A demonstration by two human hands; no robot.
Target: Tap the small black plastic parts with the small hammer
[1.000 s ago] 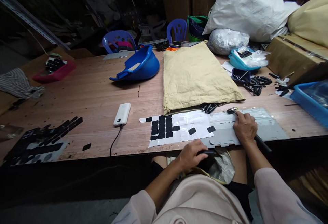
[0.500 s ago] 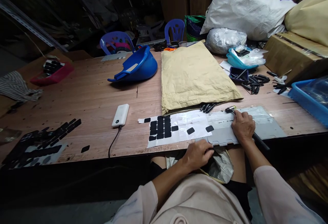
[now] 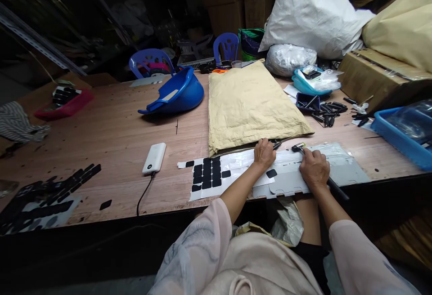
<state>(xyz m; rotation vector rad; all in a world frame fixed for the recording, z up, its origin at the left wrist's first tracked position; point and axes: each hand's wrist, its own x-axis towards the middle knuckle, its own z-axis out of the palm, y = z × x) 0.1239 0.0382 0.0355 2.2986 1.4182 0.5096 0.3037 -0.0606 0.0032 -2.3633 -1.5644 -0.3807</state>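
Observation:
My right hand (image 3: 314, 167) is wrapped round a small hammer (image 3: 298, 147), its head over the grey board (image 3: 347, 164) and its dark handle sticking out behind. My left hand (image 3: 264, 154) reaches to the near edge of the tan paper bag (image 3: 253, 106), where black pieces (image 3: 277, 145) lie; its fingers are closed, and what they hold, if anything, is too small to tell. White sheets bearing rows of black rounded pads (image 3: 207, 173) lie left of the board, partly behind my left forearm.
A white power bank (image 3: 154, 158) with a cable lies to the left. Behind it is a blue scoop-like basin (image 3: 185, 90). Black strips (image 3: 57, 196) cover the far left corner. At the right are loose black parts (image 3: 329, 114), a blue tray (image 3: 401, 140) and a cardboard box (image 3: 381, 77).
My left hand has moved from the table's front edge forward to the black pieces by the bag. My right hand still holds the hammer. The whole view has shifted slightly.

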